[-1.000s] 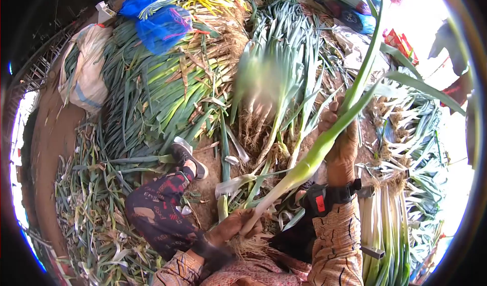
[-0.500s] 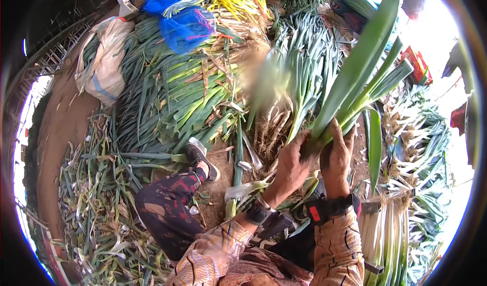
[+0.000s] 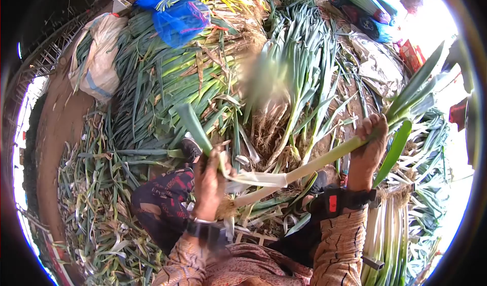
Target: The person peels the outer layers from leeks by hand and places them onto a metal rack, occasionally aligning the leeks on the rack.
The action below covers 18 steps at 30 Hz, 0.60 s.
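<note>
My right hand (image 3: pixel 369 149) is wrapped round a leek (image 3: pixel 324 159) just below its green leaves, which fan out to the upper right. The pale stalk slants down to the left, and its rooty end lies beside my left wrist. In my left hand (image 3: pixel 209 184), the fingers are closed on an outer leek leaf (image 3: pixel 193 124). Its green end sticks up above that hand, while its white strip (image 3: pixel 258 179) stretches right and still joins the stalk about midway along.
A large heap of leeks (image 3: pixel 152 78) lies ahead left, another bunch (image 3: pixel 302 52) beside it. Leaf scraps (image 3: pixel 101 210) cover the ground at left. Trimmed leeks (image 3: pixel 388 230) stand at right by a metal bar (image 3: pixel 373 262). A blue net (image 3: pixel 180 22) and pale sack (image 3: pixel 99 57) lie farther off.
My hands have moved apart. The left has drawn an outer leaf down and left, peeling it from the stalk. The right has shifted right with the leek, which now tilts lower.
</note>
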{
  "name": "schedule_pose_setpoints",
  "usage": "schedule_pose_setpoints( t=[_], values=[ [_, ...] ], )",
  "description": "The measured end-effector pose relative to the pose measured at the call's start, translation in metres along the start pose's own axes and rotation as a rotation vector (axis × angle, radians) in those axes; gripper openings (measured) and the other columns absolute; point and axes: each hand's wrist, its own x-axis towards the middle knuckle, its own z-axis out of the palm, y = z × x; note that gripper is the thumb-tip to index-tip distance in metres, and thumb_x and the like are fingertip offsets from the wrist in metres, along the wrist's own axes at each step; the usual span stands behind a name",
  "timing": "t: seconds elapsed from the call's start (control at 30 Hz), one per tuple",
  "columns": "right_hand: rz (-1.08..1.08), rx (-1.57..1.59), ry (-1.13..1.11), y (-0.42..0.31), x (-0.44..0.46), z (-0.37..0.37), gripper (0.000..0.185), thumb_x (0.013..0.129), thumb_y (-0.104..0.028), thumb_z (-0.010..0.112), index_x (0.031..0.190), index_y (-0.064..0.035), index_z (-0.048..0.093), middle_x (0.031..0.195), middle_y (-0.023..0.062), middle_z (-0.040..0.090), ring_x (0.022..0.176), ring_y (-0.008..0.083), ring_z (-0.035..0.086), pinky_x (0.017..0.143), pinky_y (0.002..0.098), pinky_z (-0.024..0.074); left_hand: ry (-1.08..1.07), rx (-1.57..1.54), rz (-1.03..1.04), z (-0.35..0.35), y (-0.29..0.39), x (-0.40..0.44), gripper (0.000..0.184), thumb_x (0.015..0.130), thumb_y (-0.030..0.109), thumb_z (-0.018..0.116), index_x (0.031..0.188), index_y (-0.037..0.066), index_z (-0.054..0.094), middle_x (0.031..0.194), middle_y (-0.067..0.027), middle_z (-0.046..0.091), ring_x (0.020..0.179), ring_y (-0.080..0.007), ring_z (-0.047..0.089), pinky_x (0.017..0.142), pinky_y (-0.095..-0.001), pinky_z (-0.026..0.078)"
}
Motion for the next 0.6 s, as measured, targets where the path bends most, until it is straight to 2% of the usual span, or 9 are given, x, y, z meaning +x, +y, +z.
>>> schedule_pose_setpoints(
  t=[0.1, 0.27, 0.6],
  values=[
    [0.026, 0.084, 0.082, -0.007, 0.004, -0.012, 0.013, 0.092, -0.012, 0.051, 0.092, -0.0057, 0.040, 0.075, 0.0012, 0.038, 0.061, 0.0085, 0.036, 0.047, 0.0199, 0.0328, 0.023, -0.047, 0.004, -0.021, 0.019, -0.019, 0.027, 0.092, 0.028, 0.054, 0.109, 0.007, 0.054, 0.078, 0.0007, 0.048, 0.060, -0.0084, 0.045, 0.057, -0.0287, 0.042],
    [0.006, 0.151, 0.123, -0.016, 0.021, -0.045, 0.014, 0.091, -0.011, 0.052, 0.086, -0.0055, 0.041, 0.074, 0.0011, 0.038, 0.057, 0.0088, 0.035, 0.045, 0.0202, 0.0317, 0.112, -0.061, 0.095, -0.035, 0.051, -0.041, 0.026, 0.093, 0.029, 0.052, 0.110, 0.009, 0.047, 0.077, 0.0026, 0.046, 0.059, -0.0066, 0.044, 0.058, -0.0255, 0.041],
    [0.001, 0.236, 0.234, -0.030, 0.031, -0.079, 0.014, 0.090, -0.008, 0.053, 0.082, -0.0045, 0.042, 0.072, 0.0018, 0.039, 0.056, 0.0098, 0.035, 0.043, 0.0203, 0.0319, 0.059, -0.104, 0.295, -0.060, 0.092, -0.053, 0.022, 0.096, 0.024, 0.045, 0.109, 0.006, 0.049, 0.080, 0.0015, 0.046, 0.062, -0.0070, 0.044, 0.059, -0.0228, 0.038]
  ],
)
